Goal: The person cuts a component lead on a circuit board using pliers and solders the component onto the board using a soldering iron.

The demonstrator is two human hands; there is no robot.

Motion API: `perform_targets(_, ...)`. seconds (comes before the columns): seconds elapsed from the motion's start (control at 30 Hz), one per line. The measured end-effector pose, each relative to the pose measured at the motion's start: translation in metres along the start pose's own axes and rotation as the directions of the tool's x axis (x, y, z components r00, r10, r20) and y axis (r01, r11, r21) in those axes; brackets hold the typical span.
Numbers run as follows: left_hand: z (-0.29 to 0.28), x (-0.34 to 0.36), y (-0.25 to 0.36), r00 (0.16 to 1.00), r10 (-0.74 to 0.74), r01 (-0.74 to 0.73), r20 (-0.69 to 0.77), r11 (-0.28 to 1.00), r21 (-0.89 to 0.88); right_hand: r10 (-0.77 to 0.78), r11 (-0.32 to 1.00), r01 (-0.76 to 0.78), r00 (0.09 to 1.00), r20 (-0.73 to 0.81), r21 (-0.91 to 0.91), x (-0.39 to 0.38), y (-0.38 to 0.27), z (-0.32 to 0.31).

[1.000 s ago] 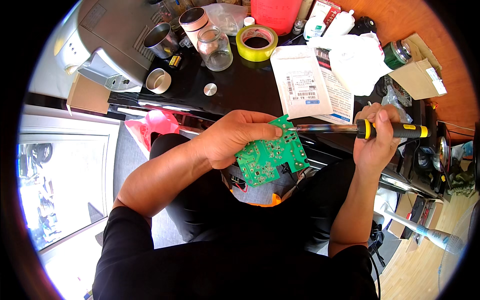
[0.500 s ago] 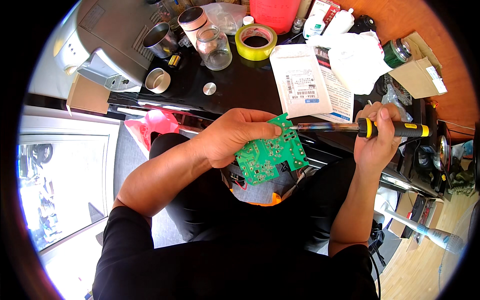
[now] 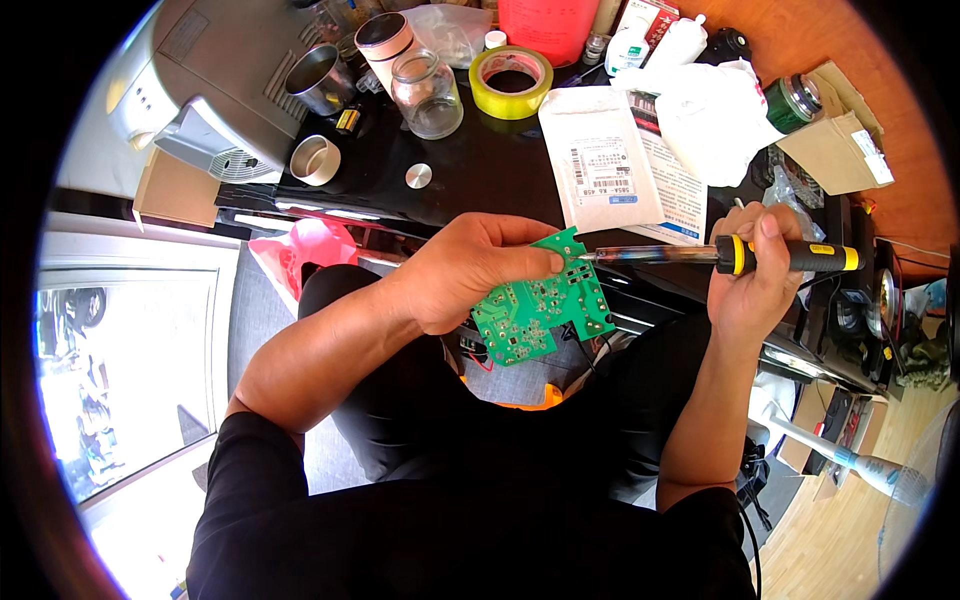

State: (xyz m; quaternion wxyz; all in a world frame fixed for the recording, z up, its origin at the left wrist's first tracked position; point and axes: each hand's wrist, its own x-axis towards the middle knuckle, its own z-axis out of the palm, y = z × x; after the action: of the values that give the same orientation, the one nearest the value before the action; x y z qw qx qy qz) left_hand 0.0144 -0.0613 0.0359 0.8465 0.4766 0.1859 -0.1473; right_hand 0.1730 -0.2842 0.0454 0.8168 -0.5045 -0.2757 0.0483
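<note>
My left hand [image 3: 478, 270] pinches the upper left edge of a green circuit board [image 3: 545, 305], thumb on the soldered face. The board hangs tilted above my lap, with a dark part and thin wires showing at its lower edge. My right hand [image 3: 752, 268] is closed round the black and yellow handle of a soldering iron [image 3: 800, 257]. Its long metal shaft points left, and the tip meets the board near its upper edge, beside my left thumb. In the same right hand, a thin pale-tipped stick shows above the fingers; what it is I cannot make out.
On the black desk [image 3: 480, 175] beyond my hands lie a white padded envelope [image 3: 600, 165], a yellow tape roll [image 3: 510, 85], a glass jar [image 3: 428, 98] and a small metal cup [image 3: 315, 160]. A grey machine [image 3: 215, 80] stands far left, an open cardboard box [image 3: 838, 135] far right.
The board's lower edge has tipped up slightly. Both hands and the soldering iron stay almost where they were.
</note>
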Motion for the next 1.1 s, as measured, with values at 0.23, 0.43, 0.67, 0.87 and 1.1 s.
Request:
perform_targets(0.23,-0.0004,-0.0005,-0.0008,1.0,0.023,-0.023,-0.009,0.999,0.029,0.011,1.0,-0.011,1.0,-0.023,-0.01,-0.0001,-0.0003,0.0005)
perform_targets(0.43,-0.0003,-0.0002,-0.0001,0.999,0.034,-0.033,-0.007,0.998,0.059,0.013,1.0,-0.013,1.0,-0.015,-0.022,0.0006,-0.0005,-0.0003)
perform_targets(0.67,-0.0005,0.0001,-0.0001,0.999,0.042,-0.041,-0.004,0.997,0.071,0.007,1.0,-0.008,1.0,-0.011,-0.025,0.0006,-0.0009,-0.0004)
perform_targets(0.87,-0.0003,-0.0009,-0.0005,0.998,0.058,-0.056,-0.011,0.994,0.095,0.016,1.0,-0.016,1.0,-0.008,-0.019,0.001,-0.0022,0.0022)
perform_targets(1.1,0.0012,-0.0023,0.0011,0.998,0.066,-0.064,-0.013,0.991,0.119,0.013,0.999,-0.014,1.0,-0.014,-0.029,0.0006,-0.0023,0.0027)
